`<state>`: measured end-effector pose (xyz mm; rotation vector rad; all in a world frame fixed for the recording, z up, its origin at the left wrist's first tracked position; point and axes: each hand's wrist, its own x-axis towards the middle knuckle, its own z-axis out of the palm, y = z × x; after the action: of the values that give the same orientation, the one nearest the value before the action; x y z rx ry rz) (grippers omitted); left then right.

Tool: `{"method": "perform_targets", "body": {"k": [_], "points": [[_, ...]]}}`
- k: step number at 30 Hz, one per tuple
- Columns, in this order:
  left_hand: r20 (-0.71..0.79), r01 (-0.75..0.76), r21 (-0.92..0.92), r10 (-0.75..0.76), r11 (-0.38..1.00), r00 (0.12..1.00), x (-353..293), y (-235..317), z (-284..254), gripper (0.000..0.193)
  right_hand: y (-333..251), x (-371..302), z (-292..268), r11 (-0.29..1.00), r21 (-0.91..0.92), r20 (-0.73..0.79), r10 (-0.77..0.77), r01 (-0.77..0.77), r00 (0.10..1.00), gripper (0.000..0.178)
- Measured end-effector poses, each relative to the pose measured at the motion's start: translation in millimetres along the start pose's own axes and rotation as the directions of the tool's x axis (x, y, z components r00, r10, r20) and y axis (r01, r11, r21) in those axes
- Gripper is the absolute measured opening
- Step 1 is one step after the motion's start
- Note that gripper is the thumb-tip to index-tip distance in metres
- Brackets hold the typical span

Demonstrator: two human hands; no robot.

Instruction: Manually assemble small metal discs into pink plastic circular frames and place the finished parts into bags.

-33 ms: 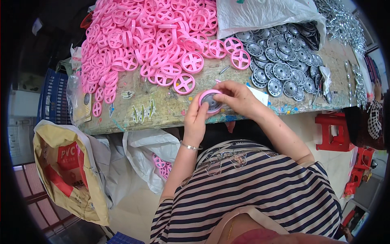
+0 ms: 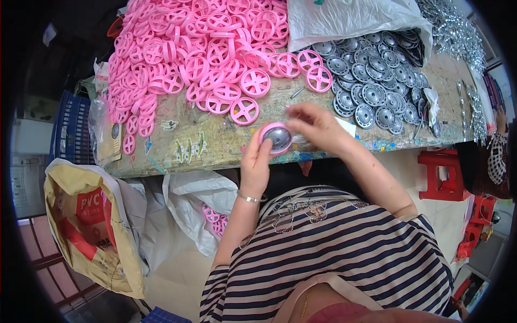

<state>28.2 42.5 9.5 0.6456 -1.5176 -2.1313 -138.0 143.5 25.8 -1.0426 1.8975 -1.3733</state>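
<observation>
My left hand (image 2: 255,160) holds a pink plastic wheel (image 2: 264,133) at the table's near edge, its thumb on the face. Set within the wheel's pink rim is a round grey hubcap-like disc (image 2: 279,139). My right hand (image 2: 316,128) is just right of the wheel, apart from it. Its fingers are slightly blurred but spread, and no object shows in them. Beyond my hands lies a big heap of pink spoked wheels (image 2: 218,52). A pile of grey discs (image 2: 374,95) lies to its right.
A white plastic bag (image 2: 355,21) lies behind the discs, with silver tinsel (image 2: 452,35) at the far right. Below the worn table (image 2: 221,142), an open paper sack (image 2: 129,253) and a white bag (image 2: 199,215) holding pink wheels stand left. Red stools (image 2: 442,175) stand right.
My right hand has let go of the wheel and drawn back to the right. The wheel stays in my left hand, with more of the grey disc showing.
</observation>
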Motion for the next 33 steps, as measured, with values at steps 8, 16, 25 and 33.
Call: {"method": "perform_targets", "body": {"k": [8,16,25,33], "points": [[-0.557,0.103,0.641,0.369,0.761,0.744,-107,1,-137,0.031,34,47,-74,0.545,-0.822,-0.144,-0.480,0.165,0.865,0.063],[-0.404,0.284,0.901,0.397,0.328,0.824,-120,-7,-168,0.029,26,59,-78,0.743,-0.668,-0.271,-0.203,-0.032,0.941,0.036],[0.020,-0.185,-0.115,0.188,0.976,0.982,-8,11,14,0.044,-26,-13,-2,0.980,-0.178,-0.018,-0.097,0.093,0.995,0.029],[0.007,0.033,0.025,-0.034,0.999,0.999,29,1,16,0.033,22,35,-104,0.703,-0.702,-0.262,-0.402,0.113,0.877,0.033]]}}
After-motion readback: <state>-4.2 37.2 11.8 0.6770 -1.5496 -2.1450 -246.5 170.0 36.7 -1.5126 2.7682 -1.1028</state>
